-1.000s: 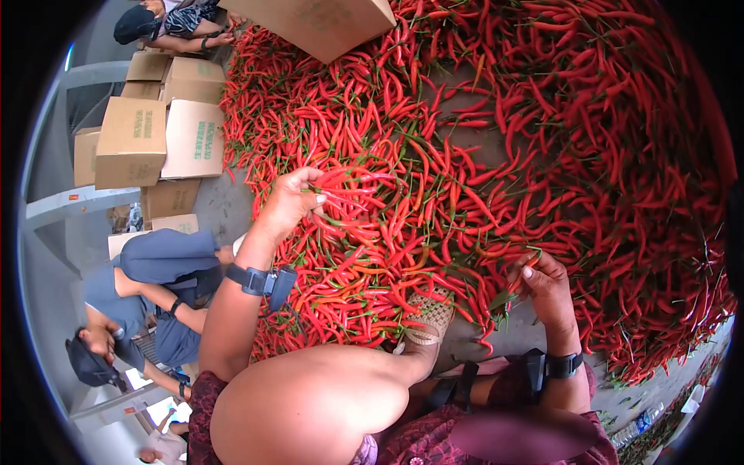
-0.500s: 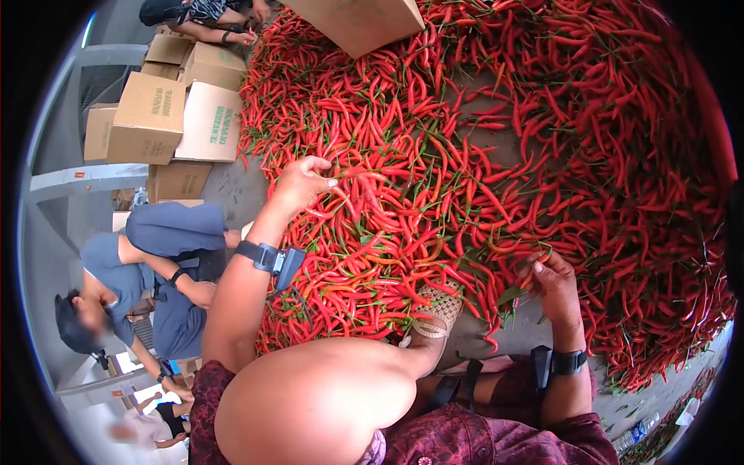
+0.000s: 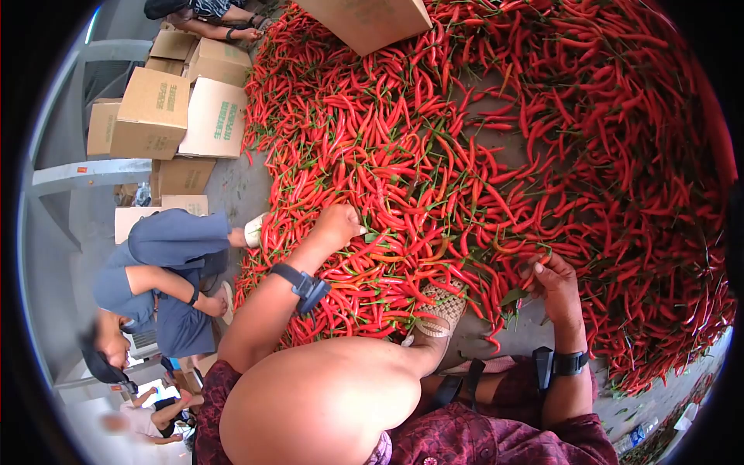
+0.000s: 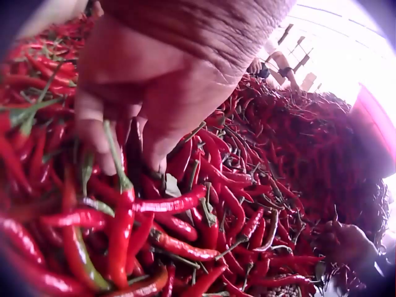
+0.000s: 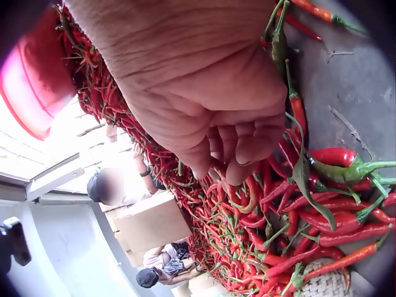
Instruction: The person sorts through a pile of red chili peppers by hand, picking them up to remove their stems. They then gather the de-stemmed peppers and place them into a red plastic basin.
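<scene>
Red chili peppers [image 3: 387, 178] with green stems lie in a wide, loose heap. My left hand [image 3: 337, 226] reaches down into the near part of it, fingers bent and fingertips among the peppers. Beside its thumb tip lies a small green leaf [image 4: 171, 185]; I cannot tell whether the fingers pinch anything. Over the heap's near right edge, my right hand [image 3: 554, 283] has its fingers curled in and holds a chili pepper [image 5: 250, 195] at thumb and fingertips. A long green leaf [image 5: 302, 179] hangs below that hand.
A sandal-clad foot [image 3: 443, 310] stands at the heap's near edge. Cardboard boxes [image 3: 151, 112] are stacked at the left, and another carton [image 3: 372, 23] stands on the far side. A person [image 3: 155, 287] squats at the left; a red tub [image 5: 40, 80] shows in the right wrist view.
My left hand, which held several chili peppers a second ago, has come nearer and lower into the heap. The right hand keeps its place and hold. The head view has shifted slightly.
</scene>
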A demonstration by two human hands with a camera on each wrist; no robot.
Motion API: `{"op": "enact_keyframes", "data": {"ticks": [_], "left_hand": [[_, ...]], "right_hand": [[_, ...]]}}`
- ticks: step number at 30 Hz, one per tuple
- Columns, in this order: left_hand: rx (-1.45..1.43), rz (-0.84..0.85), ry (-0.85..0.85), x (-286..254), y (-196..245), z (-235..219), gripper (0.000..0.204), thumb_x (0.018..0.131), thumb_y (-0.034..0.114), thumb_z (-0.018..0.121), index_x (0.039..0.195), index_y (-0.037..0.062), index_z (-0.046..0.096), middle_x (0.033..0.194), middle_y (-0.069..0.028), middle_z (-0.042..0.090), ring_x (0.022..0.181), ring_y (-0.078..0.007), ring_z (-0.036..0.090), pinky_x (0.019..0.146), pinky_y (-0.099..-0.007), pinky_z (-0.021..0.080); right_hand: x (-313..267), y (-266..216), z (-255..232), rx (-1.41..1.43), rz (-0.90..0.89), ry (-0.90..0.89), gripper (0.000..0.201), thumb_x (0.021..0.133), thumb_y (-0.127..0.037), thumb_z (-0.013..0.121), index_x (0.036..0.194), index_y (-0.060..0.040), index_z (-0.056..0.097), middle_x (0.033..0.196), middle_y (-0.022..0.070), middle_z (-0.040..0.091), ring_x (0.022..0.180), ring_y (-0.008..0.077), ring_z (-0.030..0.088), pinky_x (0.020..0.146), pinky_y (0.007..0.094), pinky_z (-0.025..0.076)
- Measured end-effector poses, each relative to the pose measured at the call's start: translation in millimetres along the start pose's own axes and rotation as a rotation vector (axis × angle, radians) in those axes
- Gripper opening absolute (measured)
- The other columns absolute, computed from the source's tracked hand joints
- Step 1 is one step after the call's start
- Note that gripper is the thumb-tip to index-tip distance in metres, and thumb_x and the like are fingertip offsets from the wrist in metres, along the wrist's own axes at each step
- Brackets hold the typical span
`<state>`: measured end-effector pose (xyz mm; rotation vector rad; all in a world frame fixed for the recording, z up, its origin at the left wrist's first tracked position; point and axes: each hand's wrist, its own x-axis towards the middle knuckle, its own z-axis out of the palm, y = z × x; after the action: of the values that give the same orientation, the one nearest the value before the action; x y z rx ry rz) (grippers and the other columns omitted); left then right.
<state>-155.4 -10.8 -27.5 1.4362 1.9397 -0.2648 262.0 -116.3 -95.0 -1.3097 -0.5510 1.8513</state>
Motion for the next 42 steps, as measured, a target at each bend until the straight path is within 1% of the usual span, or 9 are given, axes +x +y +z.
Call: {"op": "enact_keyframes", "data": {"ticks": [1,3,9,18,21,23,25,34,42], "left_hand": [[-0.106,-0.02,0.047,-8.0,-1.0,5.1,0.027,0.072,0.006,0.077,0.091,-0.001,0.059,0.075,-0.0125,0.066,0.07,-0.0206,0.065,0.065,-0.0351,0.051],[0.095,0.423,0.482,-24.5,-4.9,20.9,0.031,0.07,0.006,0.077,0.095,-0.0001,0.06,0.088,-0.0142,0.066,0.082,-0.0269,0.065,0.073,-0.037,0.051],[0.233,0.334,0.209,-50.4,-0.9,66.5,0.006,0.073,0.008,0.07,0.072,0.0092,0.064,0.076,-0.0067,0.066,0.072,-0.0258,0.066,0.063,-0.0373,0.05],[0.203,0.189,0.174,-52.4,2.6,65.1,0.014,0.078,0.015,0.069,0.078,0.0021,0.062,0.063,-0.0103,0.063,0.06,-0.0236,0.063,0.057,-0.0402,0.044],[-0.103,0.221,0.098,-45.7,-17.1,62.4,0.009,0.079,0.015,0.067,0.082,0.0068,0.066,0.064,-0.0122,0.062,0.06,-0.0277,0.061,0.054,-0.0405,0.045],[-0.764,0.06,0.004,-41.8,-24.3,60.2,0.012,0.086,0.002,0.055,0.086,-0.0027,0.066,0.066,-0.0049,0.061,0.058,-0.0117,0.06,0.046,-0.0253,0.047],[-0.602,-0.022,-0.034,-41.8,-22.1,45.8,0.013,0.085,0.0,0.054,0.089,-0.0021,0.066,0.068,-0.0064,0.062,0.055,-0.0129,0.059,0.048,-0.0249,0.048],[-0.731,-0.082,0.651,12.5,-85.5,-68.8,0.012,0.083,-0.005,0.059,0.081,0.0052,0.055,0.07,-0.009,0.063,0.047,-0.0143,0.057,0.036,-0.0289,0.041],[-0.519,0.066,0.76,38.0,-106.9,-39.1,0.011,0.077,-0.01,0.057,0.076,0.0004,0.061,0.064,-0.0059,0.061,0.056,-0.0136,0.059,0.052,-0.0288,0.046]], "right_hand": [[-1.0,0.8,-0.6,0.001,-0.005,0.005,0.008,0.09,-0.019,0.061,0.087,-0.0112,0.062,0.078,-0.0003,0.066,0.061,0.0058,0.057,0.054,0.0196,0.041],[-3.4,-0.7,-1.5,0.011,-0.015,0.01,0.008,0.09,-0.018,0.06,0.087,-0.0109,0.061,0.077,-0.0002,0.066,0.061,0.0058,0.057,0.053,0.0196,0.041],[0.1,7.5,1.2,0.017,0.016,0.009,0.009,0.091,-0.018,0.06,0.086,-0.0104,0.061,0.077,-0.0004,0.066,0.06,0.0061,0.057,0.053,0.0199,0.041],[2.7,14.3,-2.4,-0.016,0.008,0.003,0.009,0.091,-0.018,0.06,0.087,-0.0098,0.062,0.077,0.0002,0.067,0.06,0.0067,0.058,0.053,0.0206,0.043],[3.6,15.7,-3.4,-0.032,0.008,0.007,0.01,0.091,-0.019,0.061,0.088,-0.0095,0.063,0.077,0.0004,0.067,0.061,0.007,0.059,0.053,0.021,0.043],[3.4,14.6,-3.9,-0.037,0.0,0.011,0.011,0.09,-0.02,0.061,0.089,-0.0094,0.063,0.077,0.0006,0.067,0.061,0.007,0.059,0.053,0.0212,0.043],[1.5,13.7,-3.7,-0.036,-0.008,0.007,0.011,0.09,-0.02,0.061,0.089,-0.0093,0.063,0.078,0.0007,0.067,0.061,0.0071,0.059,0.053,0.0214,0.043],[7.9,17.7,-4.3,-0.016,0.004,0.032,0.01,0.091,-0.017,0.058,0.092,-0.0082,0.063,0.079,0.0014,0.067,0.06,0.0067,0.057,0.053,0.0211,0.043],[11.7,18.7,-2.5,-0.049,0.007,0.042,0.012,0.091,-0.015,0.058,0.098,-0.0066,0.063,0.079,0.0025,0.067,0.06,0.0077,0.057,0.055,0.0213,0.043]]}}
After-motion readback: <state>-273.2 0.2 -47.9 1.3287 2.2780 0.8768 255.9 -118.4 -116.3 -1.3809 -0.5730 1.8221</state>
